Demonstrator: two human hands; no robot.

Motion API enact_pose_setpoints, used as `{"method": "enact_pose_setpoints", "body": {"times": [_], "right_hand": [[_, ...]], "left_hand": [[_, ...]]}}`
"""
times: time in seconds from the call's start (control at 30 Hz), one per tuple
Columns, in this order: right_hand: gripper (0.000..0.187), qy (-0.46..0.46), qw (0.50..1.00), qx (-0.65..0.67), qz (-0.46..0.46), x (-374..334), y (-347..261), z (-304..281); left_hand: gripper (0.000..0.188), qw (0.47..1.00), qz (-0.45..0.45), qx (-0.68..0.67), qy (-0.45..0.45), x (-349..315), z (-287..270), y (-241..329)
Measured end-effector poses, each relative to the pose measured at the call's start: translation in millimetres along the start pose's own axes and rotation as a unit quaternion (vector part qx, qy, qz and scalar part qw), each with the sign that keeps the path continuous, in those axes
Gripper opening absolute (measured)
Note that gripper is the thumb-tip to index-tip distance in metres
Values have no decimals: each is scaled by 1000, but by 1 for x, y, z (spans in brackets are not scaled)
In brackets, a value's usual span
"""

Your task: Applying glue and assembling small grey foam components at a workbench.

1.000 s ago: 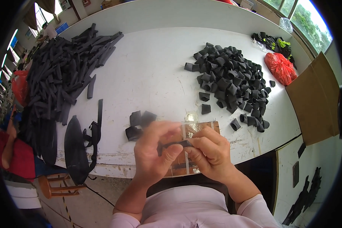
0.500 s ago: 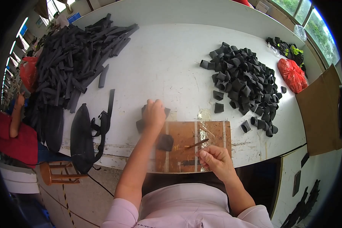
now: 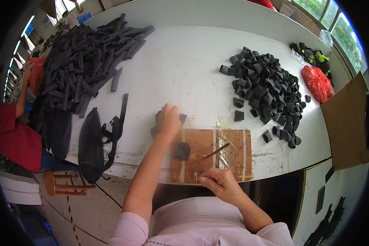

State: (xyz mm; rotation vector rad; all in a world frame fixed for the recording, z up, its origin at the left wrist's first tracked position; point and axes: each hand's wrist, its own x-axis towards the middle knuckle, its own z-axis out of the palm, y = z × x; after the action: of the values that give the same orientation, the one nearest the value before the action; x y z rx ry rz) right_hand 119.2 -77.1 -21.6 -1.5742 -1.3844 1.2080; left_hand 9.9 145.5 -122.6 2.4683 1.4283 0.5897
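Observation:
My left hand [image 3: 169, 120] reaches past the far left corner of a brown board [image 3: 197, 174], its fingers bent down and closed over small black pieces [image 3: 183, 118]; the fingertips are partly hidden. On the board's left side lies a dark, squarish piece [image 3: 181, 151]. A thin dark stick [image 3: 218, 150] with a yellowish end rests across the middle of the board. Over the near edge, my right hand [image 3: 220, 183] is closed, thumb and forefinger pinched together. A slim shiny metal tool [image 3: 224, 161] sticks up from that hand; its kind is unclear.
Long black strips [image 3: 82, 65] are heaped at the far left, with a black strapped pouch [image 3: 91, 143] nearer. Short black tube pieces [image 3: 262, 88] are piled at right, before a red plastic bag [image 3: 316, 84] and cardboard [image 3: 346, 119]. A person in red [image 3: 18, 135] works at left.
My right hand has moved left and nearer to me, and the metal tool now shows above it. The left hand stays over the black pieces. The co-worker's arm has risen.

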Motion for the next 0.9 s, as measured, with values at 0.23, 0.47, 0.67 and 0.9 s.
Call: {"method": "enact_pose_setpoints", "body": {"times": [0.23, 0.47, 0.67, 0.9], "right_hand": [[16, 70, 996, -27, -52, -8, 10, 5], [16, 238, 956, 159, -66, 1, 13, 5], [6, 115, 836, 533, 60, -6, 24, -26], [6, 88, 812, 572, 69, -10, 22, -31]], "left_hand": [[6, 914, -59, -342, 209, -45, -34, 32], [24, 647, -223, -721, -113, -133, -79, 113], [38, 450, -207, -840, -223, -139, -84, 120], [17, 525, -194, -795, -234, -133, -83, 122]]}}
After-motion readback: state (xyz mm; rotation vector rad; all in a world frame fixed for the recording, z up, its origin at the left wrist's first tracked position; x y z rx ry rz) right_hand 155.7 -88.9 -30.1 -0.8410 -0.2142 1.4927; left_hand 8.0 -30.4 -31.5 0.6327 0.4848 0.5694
